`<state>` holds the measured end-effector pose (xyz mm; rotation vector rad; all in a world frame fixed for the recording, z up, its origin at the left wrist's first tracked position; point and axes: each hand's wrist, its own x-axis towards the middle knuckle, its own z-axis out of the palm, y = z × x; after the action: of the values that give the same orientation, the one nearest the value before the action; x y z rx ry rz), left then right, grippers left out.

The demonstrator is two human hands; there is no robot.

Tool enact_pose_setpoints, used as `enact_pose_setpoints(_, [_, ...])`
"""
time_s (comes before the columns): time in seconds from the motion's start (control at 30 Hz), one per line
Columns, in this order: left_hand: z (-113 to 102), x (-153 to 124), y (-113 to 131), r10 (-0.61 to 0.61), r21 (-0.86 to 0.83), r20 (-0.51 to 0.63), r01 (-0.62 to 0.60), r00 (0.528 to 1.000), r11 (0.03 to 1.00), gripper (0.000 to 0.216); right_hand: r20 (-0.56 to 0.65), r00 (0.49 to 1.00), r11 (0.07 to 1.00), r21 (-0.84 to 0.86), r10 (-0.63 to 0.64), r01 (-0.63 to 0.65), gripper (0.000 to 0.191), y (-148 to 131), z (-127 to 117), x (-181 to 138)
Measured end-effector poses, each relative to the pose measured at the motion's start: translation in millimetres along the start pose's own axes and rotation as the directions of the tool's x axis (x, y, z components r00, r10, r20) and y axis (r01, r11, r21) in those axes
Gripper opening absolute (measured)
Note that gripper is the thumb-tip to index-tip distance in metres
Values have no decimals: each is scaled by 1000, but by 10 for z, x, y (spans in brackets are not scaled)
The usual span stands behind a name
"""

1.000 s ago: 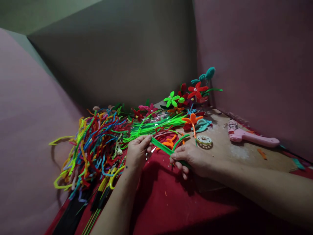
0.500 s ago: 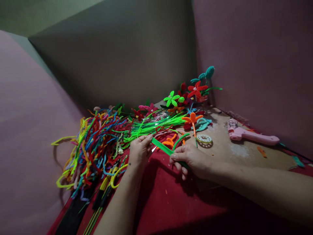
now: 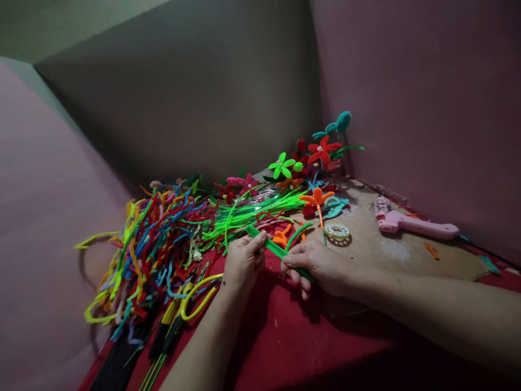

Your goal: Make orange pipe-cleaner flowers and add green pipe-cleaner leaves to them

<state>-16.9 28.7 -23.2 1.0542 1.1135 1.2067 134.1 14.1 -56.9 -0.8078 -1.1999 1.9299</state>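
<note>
My left hand (image 3: 246, 258) pinches a short flat bundle of green pipe cleaners (image 3: 275, 249) between thumb and fingertips, and the bundle's end pokes out past the thumb. At the other end my right hand (image 3: 313, 262) is closed around the same bundle, its lower fingers curled underneath. A curved green pipe cleaner (image 3: 299, 233) rises beside the right fingers; whether it is joined to the bundle I cannot tell. Just beyond the hands lie orange pipe-cleaner pieces (image 3: 280, 237) and an orange flower (image 3: 318, 198) on a stem.
A tangled heap of coloured pipe cleaners (image 3: 142, 244) lies left, with yellow-handled scissors (image 3: 188, 304) nearer me. Green pipe cleaners (image 3: 260, 209) and finished flowers (image 3: 323, 149) fill the back. On the brown board (image 3: 394, 252) are a round spool (image 3: 337, 232) and a pink glue gun (image 3: 419, 224).
My left hand has slid toward my right hand along the green bundle, whose end now shows beyond its fingers. My right hand stays nearly in place. The view has shifted slightly.
</note>
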Motion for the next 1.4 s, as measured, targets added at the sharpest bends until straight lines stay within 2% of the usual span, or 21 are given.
enact_pose_setpoints(0.1, [5,11,12,22,2,-41,-22,999,1000,26,4,1000,1000,12,14,-14,18,-7,2,-1])
enact_pose_setpoints(0.2, [-20,12,71,16,-73,-44,-19,999,997,23,-11,999,999,-23,43,-44,19,-42,22,-31])
enact_pose_setpoints(0.3, [-40,-5,130,75,-100,-99,-85,992,991,21,-21,998,997,-45,54,-55,20,-84,37,-56])
enact_pose_setpoints(0.47, [-62,-36,152,175,12,-151,-175,973,985,21,29,999,998,-42,41,-40,15,-107,10,-55])
enact_pose_setpoints(0.53, [-99,-25,152,169,49,-133,-164,976,985,21,13,999,998,-58,38,-37,14,-108,-5,-54])
enact_pose_setpoints(0.6, [-148,-11,167,179,179,-101,-159,979,971,22,-17,999,995,-91,36,-38,15,-114,-13,-57])
enact_pose_setpoints(0.63, [-169,-8,182,240,292,-105,-201,965,935,22,-28,999,993,-112,39,-42,16,-120,-13,-60])
enact_pose_setpoints(0.67, [-182,-11,199,353,435,-107,-276,929,857,23,-36,998,990,-133,45,-49,17,-129,-9,-65])
enact_pose_setpoints(0.7, [-186,-22,215,498,589,-75,-364,864,721,24,-44,998,987,-152,53,-59,17,-141,-3,-71])
enact_pose_setpoints(0.73, [-180,-38,228,640,720,10,-449,768,528,27,-49,997,983,-168,63,-71,18,-154,5,-78])
enact_pose_setpoints(0.77, [-165,-59,232,708,796,168,-518,685,312,29,-55,995,979,-182,78,-87,18,-167,16,-85])
enact_pose_setpoints(0.8, [-143,-82,226,688,801,359,-586,630,119,27,-67,993,975,-194,95,-106,20,-180,26,-92])
enact_pose_setpoints(0.83, [-118,-103,210,588,743,548,-669,594,-16,23,-81,990,970,-207,112,-127,22,-190,35,-98])
enact_pose_setpoints(0.87, [-94,-120,185,466,664,685,-742,560,-86,19,-90,987,964,-219,133,-150,25,-196,41,-103])
enact_pose_setpoints(0.93, [-62,-142,126,306,567,802,-815,513,-119,16,-92,981,953,-236,173,-190,29,-193,37,-104])
enact_pose_setpoints(1.03, [-59,-154,74,225,551,824,-828,520,-105,14,-36,981,953,-233,189,-192,26,-166,-6,-90])
enact_pose_setpoints(1.2, [-95,-186,110,185,532,838,-844,514,-66,18,63,977,946,-271,202,-178,18,-164,-85,-79])
enact_pose_setpoints(1.33, [-109,-203,131,145,565,820,-824,554,-46,22,145,968,950,-267,207,-163,15,-218,-109,-99])
enact_pose_setpoints(1.4, [-110,-199,137,135,587,805,-808,577,-45,22,148,965,950,-260,214,-171,13,-247,-118,-105])
